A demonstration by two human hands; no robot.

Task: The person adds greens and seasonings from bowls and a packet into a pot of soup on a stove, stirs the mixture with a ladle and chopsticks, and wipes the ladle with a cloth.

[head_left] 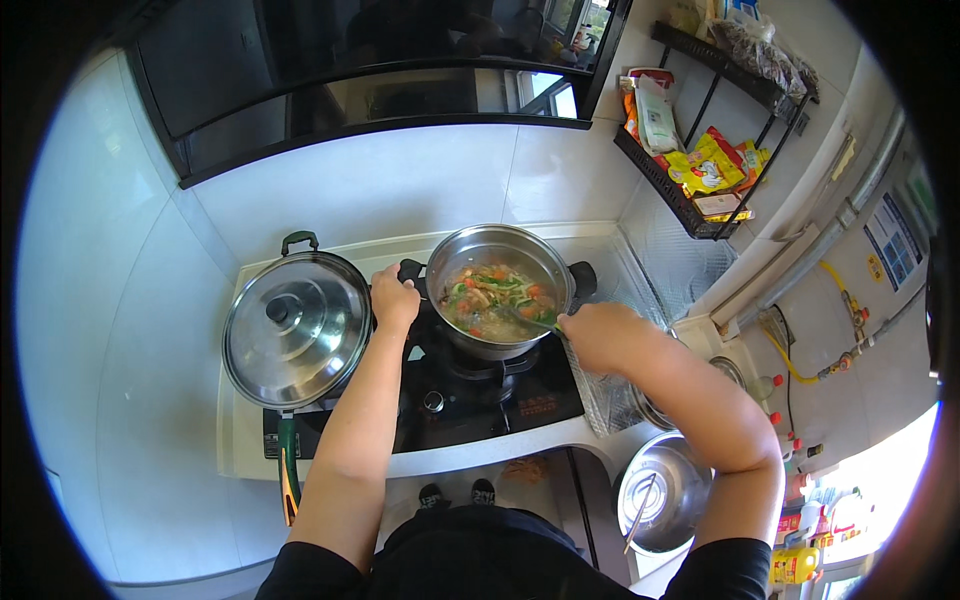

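A steel pot (567,262) with two black side handles stands on the black gas hob (440,420). It holds a broth with orange-red chunks, green leaves and pale strips (495,300). My left hand (395,298) is closed at the pot's left handle (411,270); its fingertips are partly hidden. My right hand (598,336) grips the greenish handle of a metal spoon or ladle (520,318), whose head dips into the soup near the front right of the pot.
Left of the pot sits a lidded pan (297,325), its green handle (288,465) jutting past the counter's front. A steel bowl (640,490) with chopsticks (640,512) lies at lower right, bottles (795,565) beyond. A wall rack (680,200) holds packets; a range hood (380,90) hangs above.
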